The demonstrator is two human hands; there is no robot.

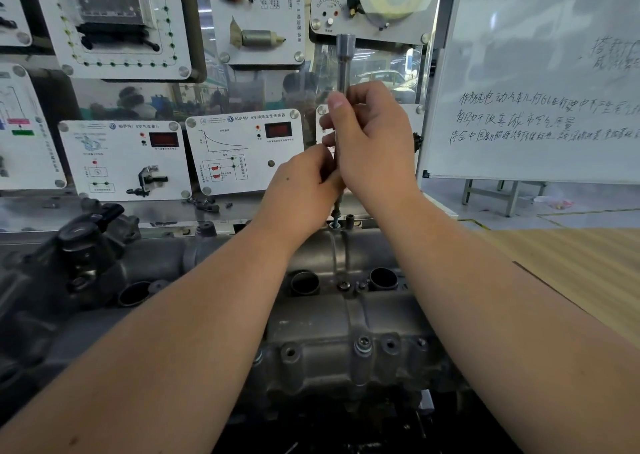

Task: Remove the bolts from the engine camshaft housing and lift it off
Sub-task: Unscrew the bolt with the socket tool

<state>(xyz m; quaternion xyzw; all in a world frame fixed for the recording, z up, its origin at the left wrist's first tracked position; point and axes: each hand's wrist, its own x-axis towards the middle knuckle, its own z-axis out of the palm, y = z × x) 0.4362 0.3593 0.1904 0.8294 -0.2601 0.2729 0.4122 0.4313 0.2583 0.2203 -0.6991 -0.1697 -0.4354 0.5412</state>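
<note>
— Head camera: what are the hands doing?

— Both hold a long metal tool point(343, 72) that stands upright. The right hand point(372, 141) has its fingers curled round the shaft, thumb up along it. The left hand point(304, 179) pinches the shaft just below, touching the right.

— And the tool's lower end?

— It sits on a bolt point(335, 215) at the far edge of the grey metal housing point(346, 315), which lies between the forearms. Another bolt point(363, 342) sits in the housing's near edge, one more point(343, 285) in the middle.

— Any writing?

— The white panels point(124, 159) behind carry a VW badge and Chinese print (too small to read, mostly), plus red displays. The whiteboard point(536, 72) at right has handwritten Chinese lines; I can't make them out reliably. A wooden table point(571, 263) is on the right.
</note>
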